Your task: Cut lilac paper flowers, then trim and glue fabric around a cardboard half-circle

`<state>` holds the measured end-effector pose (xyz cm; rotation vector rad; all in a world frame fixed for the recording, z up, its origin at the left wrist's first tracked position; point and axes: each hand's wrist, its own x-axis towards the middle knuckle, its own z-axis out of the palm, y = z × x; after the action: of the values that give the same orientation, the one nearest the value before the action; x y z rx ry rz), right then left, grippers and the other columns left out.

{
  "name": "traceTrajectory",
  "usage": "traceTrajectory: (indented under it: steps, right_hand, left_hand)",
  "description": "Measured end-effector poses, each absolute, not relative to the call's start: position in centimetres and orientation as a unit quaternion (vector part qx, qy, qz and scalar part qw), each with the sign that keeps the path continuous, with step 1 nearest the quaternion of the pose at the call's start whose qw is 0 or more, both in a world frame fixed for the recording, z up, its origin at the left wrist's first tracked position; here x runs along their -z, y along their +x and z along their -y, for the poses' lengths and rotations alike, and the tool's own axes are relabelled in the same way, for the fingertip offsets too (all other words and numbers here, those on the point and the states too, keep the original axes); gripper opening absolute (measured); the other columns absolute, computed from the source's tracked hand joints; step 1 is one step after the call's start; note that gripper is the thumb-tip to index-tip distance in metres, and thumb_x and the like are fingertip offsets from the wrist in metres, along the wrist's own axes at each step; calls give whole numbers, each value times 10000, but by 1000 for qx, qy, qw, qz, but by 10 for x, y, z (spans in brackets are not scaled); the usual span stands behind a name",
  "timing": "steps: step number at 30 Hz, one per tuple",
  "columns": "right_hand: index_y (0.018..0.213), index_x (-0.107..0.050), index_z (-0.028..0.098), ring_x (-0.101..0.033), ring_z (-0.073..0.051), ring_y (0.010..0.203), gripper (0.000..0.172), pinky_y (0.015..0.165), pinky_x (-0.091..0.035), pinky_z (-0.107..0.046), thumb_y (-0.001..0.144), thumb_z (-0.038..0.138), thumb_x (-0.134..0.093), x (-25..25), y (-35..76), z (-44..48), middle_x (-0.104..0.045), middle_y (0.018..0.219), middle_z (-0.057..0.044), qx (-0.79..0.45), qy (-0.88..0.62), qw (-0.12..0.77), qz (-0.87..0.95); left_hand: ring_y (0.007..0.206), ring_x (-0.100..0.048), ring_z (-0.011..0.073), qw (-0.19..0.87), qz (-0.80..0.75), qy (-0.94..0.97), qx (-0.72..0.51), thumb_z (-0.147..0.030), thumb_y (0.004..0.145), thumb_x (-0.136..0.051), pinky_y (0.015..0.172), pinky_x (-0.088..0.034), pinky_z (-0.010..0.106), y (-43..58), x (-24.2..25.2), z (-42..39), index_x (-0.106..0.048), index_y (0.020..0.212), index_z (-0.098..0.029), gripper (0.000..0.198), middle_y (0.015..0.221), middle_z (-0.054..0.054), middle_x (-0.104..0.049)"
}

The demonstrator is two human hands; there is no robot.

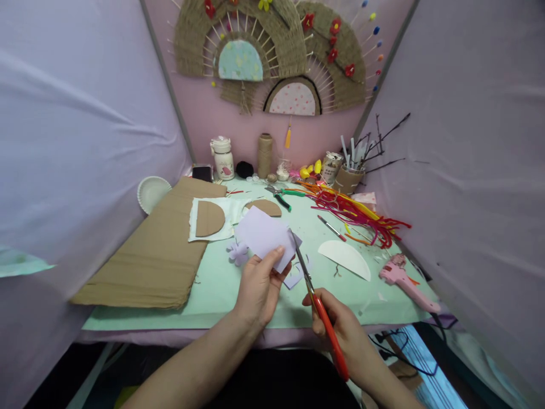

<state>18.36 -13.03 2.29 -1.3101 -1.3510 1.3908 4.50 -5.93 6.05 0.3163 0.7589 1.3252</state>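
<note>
My left hand (260, 284) pinches a sheet of lilac paper (264, 233) by its lower edge, thumb on top. In my right hand (340, 324) is a pair of scissors (326, 326) with red handles, its blades pointing up at the paper's right edge. Whether the blades are parted is hard to make out. Left of the sheet lies a lilac paper flower (238, 253). Beneath and right of my left hand rests a lilac paper offcut (293, 278). A white half-circle (346, 258) lies to the right of the scissors.
Corrugated cardboard (149, 250) covers the table's left side, beside a cardboard half-circle on cloth (210, 219). At right are a pink glue gun (406, 282), pipe cleaners (340, 204) and a pen (332, 228). Pliers (281, 196), a twine spool (264, 156) and a white bottle (223, 159) stand or lie behind.
</note>
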Motion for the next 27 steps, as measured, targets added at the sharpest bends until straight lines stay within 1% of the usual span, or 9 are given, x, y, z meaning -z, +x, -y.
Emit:
traceTrajectory:
  steps: [2, 6, 11, 16, 22, 27]
  right_hand:
    - [848, -461, 212, -290, -77, 484, 136, 418, -249, -194, 723, 216, -518, -23, 185, 131, -371, 600, 79, -547, -517, 385, 535]
    - [838, -473, 211, -356, -88, 498, 128, 442, -284, -198, 711, 200, -488, -26, 186, 133, -397, 579, 73, -535, -523, 373, 549]
    - [799, -456, 216, -350, -92, 495, 97, 459, -292, -210, 719, 230, -509, -33, 190, 135, -421, 567, 72, -537, -536, 348, 551]
    - [764, -447, 215, -389, -101, 523, 67, 496, -308, -221, 735, 231, -506, -40, 196, 138, -475, 579, 61, -542, -534, 314, 568]
    - [757, -455, 228, -427, -117, 504, 71, 497, -302, -237, 701, 242, -496, -43, 200, 141, -513, 539, 60, -535, -538, 288, 584]
    - [801, -497, 229, -446, -119, 505, 117, 490, -295, -229, 693, 186, -486, -42, 207, 145, -536, 527, 66, -534, -540, 263, 595]
  left_hand:
    - [720, -646, 113, 708, -344, 156, -597, -151, 659, -757, 663, -531, 232, 44, -61, 60, -693, 786, -141, 142, 800, 12, -714]
    - [711, -640, 116, 702, -352, 176, -593, -171, 643, -768, 661, -532, 236, 41, -60, 60, -699, 797, -141, 171, 803, 20, -714]
    - [707, -638, 123, 703, -361, 209, -576, -186, 641, -772, 658, -535, 236, 35, -61, 59, -708, 816, -132, 194, 801, 40, -716]
    - [712, -666, 144, 707, -379, 251, -542, -185, 665, -751, 630, -534, 227, 25, -62, 58, -717, 829, -132, 175, 809, 53, -724]
    - [660, -691, 171, 715, -393, 296, -496, -197, 649, -765, 576, -522, 219, 12, -65, 55, -729, 813, -117, 186, 819, 97, -734]
    - [645, -696, 188, 721, -402, 336, -454, -184, 639, -770, 561, -527, 218, 0, -66, 50, -736, 816, -101, 198, 827, 143, -738]
